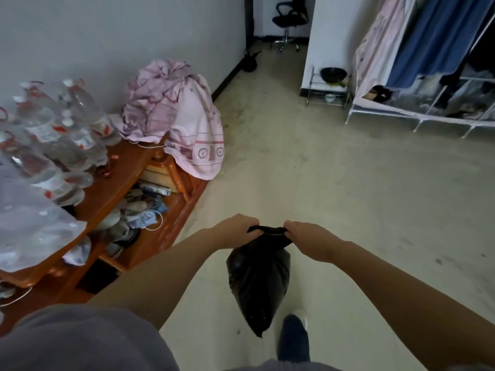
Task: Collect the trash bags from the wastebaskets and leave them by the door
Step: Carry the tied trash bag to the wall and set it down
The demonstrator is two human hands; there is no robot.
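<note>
The pale floor [334, 183] spreads out beyond the fingers on every side, scuffed and dim. Far past the fingers and to their right stands a clothes rack [428, 76] draped in pink and blue cloth, its right end cut off by the frame and its lower shelves too murky to read. To the left of the fingers runs an orange-brown wooden table [120, 180], crowded with clear plastic bottles [53, 140] whose labels are blurred, a heap of pink cloth [176, 113] hanging over its far end, and a lower shelf of jumbled bits I cannot sort out. Directly below the fingers hangs the black trash bag [258, 279], clear of the floor, its contents hidden and its tip dangling beside a dark shoe [293, 338]. The left hand [233, 231] and right hand [310, 239] face each other just apart, each with fingers curled tight round one side of the bag's gathered neck, a short strip of black plastic stretched between them; the fingertips themselves are tucked under and out of sight. Far beyond the fingers, a black office chair [289, 22] sits in a doorway, partly cut off by the wall.
</note>
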